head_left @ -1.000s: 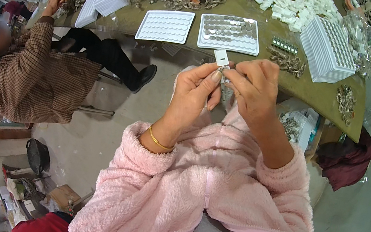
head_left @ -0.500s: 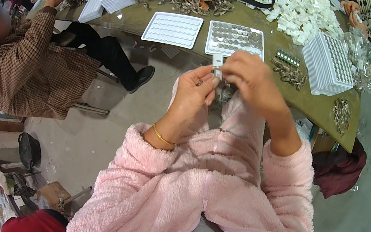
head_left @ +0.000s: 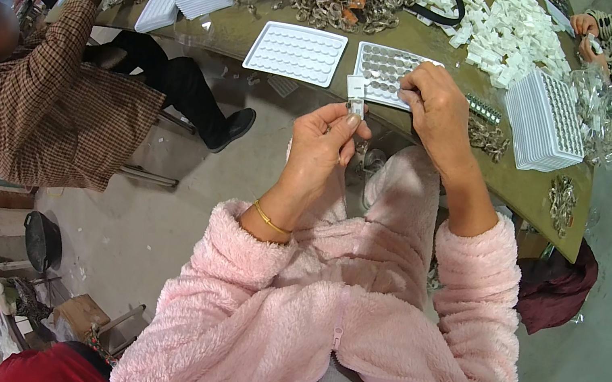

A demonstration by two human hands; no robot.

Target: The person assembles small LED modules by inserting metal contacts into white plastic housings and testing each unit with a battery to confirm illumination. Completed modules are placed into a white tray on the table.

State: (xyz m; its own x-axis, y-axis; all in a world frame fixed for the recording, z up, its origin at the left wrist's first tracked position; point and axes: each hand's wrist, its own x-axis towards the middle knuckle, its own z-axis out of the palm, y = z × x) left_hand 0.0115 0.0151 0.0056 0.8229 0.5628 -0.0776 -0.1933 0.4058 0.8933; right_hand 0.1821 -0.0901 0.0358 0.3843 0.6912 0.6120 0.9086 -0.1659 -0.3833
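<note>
Bare left hand: 12 o'clock from view centre, thumb pressed to fingers in a pinch. Left forearm tilts toward 1, thin gold-coloured bangle round it. Bare right hand: between 1 and 2, fingers bent, bunched. Right forearm tilts toward 11.

Olive tabletop; atop it, white trays (some stacked); heaped white pieces

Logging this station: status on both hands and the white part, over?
Left hand pinching white part. Right hand hiding part of disc tray, grip unclear. No obstruction seen between hands.
</note>
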